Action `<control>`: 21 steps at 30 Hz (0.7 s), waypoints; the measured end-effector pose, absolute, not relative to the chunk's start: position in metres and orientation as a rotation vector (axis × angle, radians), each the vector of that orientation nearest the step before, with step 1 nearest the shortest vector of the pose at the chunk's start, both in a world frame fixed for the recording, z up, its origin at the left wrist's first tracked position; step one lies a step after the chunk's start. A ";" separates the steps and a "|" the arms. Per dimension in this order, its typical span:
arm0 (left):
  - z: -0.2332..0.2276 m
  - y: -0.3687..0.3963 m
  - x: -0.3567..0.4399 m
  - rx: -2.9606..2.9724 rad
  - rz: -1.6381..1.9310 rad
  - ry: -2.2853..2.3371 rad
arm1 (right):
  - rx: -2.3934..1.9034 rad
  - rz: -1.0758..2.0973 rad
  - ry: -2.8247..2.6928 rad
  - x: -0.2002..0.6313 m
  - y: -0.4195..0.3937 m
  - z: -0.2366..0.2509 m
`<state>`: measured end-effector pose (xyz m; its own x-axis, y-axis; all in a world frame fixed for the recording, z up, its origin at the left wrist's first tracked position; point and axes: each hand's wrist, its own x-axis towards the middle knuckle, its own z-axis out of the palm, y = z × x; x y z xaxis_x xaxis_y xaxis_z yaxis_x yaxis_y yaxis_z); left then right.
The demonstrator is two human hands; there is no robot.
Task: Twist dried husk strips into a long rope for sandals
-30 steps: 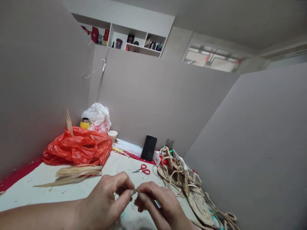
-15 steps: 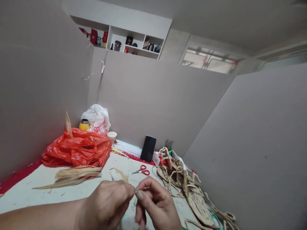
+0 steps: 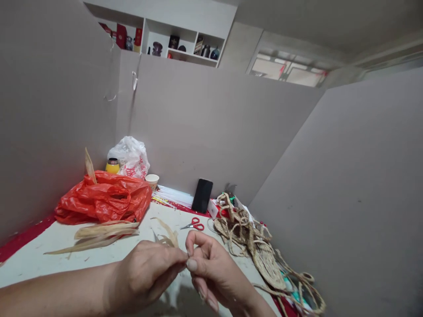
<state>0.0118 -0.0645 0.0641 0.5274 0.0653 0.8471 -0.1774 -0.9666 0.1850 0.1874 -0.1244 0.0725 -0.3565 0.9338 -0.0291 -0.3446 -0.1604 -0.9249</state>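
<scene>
My left hand (image 3: pixel 147 273) is closed, its thumb and fingers pinched together low in the middle of the view. My right hand (image 3: pixel 216 273) pinches with thumb and forefinger at the same spot, and the fingertips of both hands meet. What lies between them is too small and covered to make out. A pale dried husk strip (image 3: pixel 169 229) shows just behind my left hand; whether it is held or lying on the table is unclear. Beyond my hands lie small scissors (image 3: pixel 194 224) with red handles. Several dried husks (image 3: pixel 102 233) lie flat at the left.
A red plastic bag (image 3: pixel 105 198) sits at the back left, near a white bag (image 3: pixel 132 154), a yellow jar (image 3: pixel 113 166) and a paper cup (image 3: pixel 152 180). A black phone (image 3: pixel 202 196) leans at the back. Braided rope (image 3: pixel 264 259) is heaped along the right. Grey partitions (image 3: pixel 198 123) enclose the table.
The camera view has tilted slightly, so the background sits higher. My right hand has turned a little, showing more of its lower fingers. Both hands stay pinched together.
</scene>
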 end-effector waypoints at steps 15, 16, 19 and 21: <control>0.076 -0.073 0.014 2.270 1.106 0.063 | -0.643 1.906 -1.015 0.197 -0.116 0.062; 0.078 -0.074 0.014 2.231 1.066 0.113 | -0.638 1.898 -1.016 0.197 -0.116 0.063; 0.084 -0.075 0.016 2.019 0.913 0.304 | -0.678 1.842 -1.037 0.197 -0.117 0.066; 0.088 -0.074 0.017 1.800 0.765 0.401 | -0.746 1.794 -1.070 0.197 -0.118 0.070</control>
<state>0.0172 -0.0738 0.0882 0.7356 0.6047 0.3054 -0.0930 -0.3564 0.9297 0.1971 -0.1181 0.0699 -0.4216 0.9053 -0.0517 -0.3850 -0.2303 -0.8938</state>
